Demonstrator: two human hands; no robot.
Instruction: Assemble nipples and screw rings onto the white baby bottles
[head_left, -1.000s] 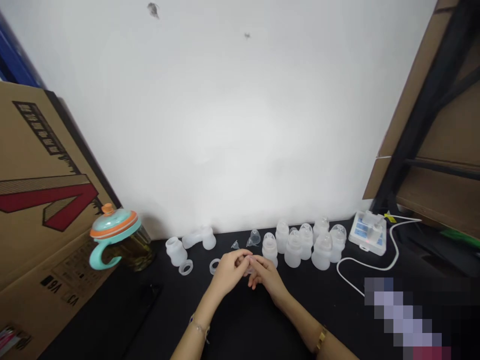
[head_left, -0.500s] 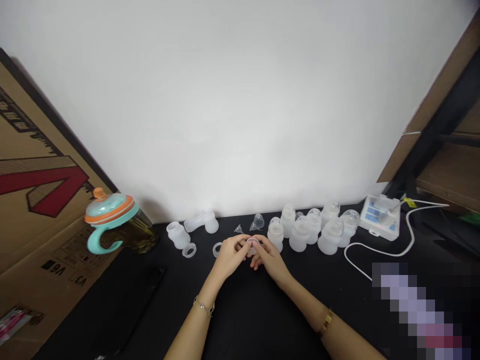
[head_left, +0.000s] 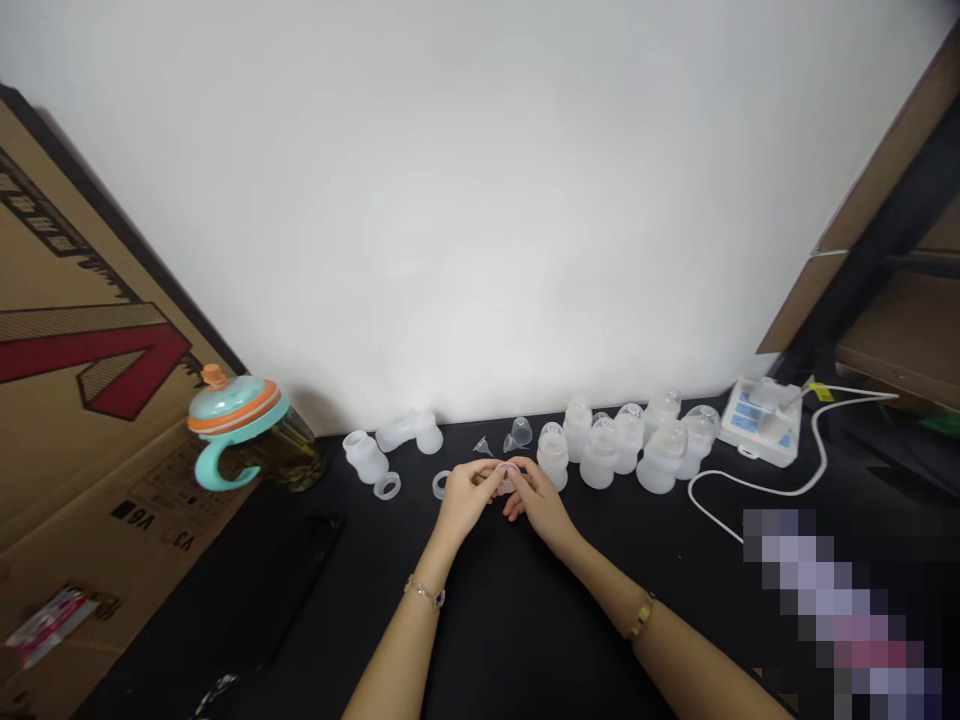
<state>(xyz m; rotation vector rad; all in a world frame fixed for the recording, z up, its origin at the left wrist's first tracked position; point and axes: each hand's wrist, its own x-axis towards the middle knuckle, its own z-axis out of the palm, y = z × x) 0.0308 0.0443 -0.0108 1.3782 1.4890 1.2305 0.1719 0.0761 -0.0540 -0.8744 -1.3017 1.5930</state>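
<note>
Both hands meet over the black table. Between my left hand (head_left: 466, 498) and my right hand (head_left: 546, 508), the closed fingers and thumbs grip one small translucent bottle collar ring (head_left: 508, 482); part of it is hidden by the fingers. Whether a teat sits inside it I cannot tell. Just beyond the fingertips lie a clear teat (head_left: 483, 446), another clear teat (head_left: 511, 442) and a clear dome cap (head_left: 522, 430). A loose collar ring (head_left: 440, 485) is left of my left hand, with another collar ring (head_left: 387, 486) farther left. An assembled baby bottle (head_left: 553, 458) stands beside my right hand.
Several capped bottles (head_left: 661, 460) stand at right. Open bottle bodies (head_left: 366, 457) are at left, some lying down (head_left: 409, 432). A handled drink jug (head_left: 255, 425), black phone-like slab (head_left: 285, 590), cardboard box (head_left: 90, 400), white case (head_left: 759, 425) and white cable (head_left: 821, 470) surround the area.
The view has shifted slightly, so things sit a little higher and the left-hand ones farther right. Both hands keep hold of the collar ring, with small finger movements.
</note>
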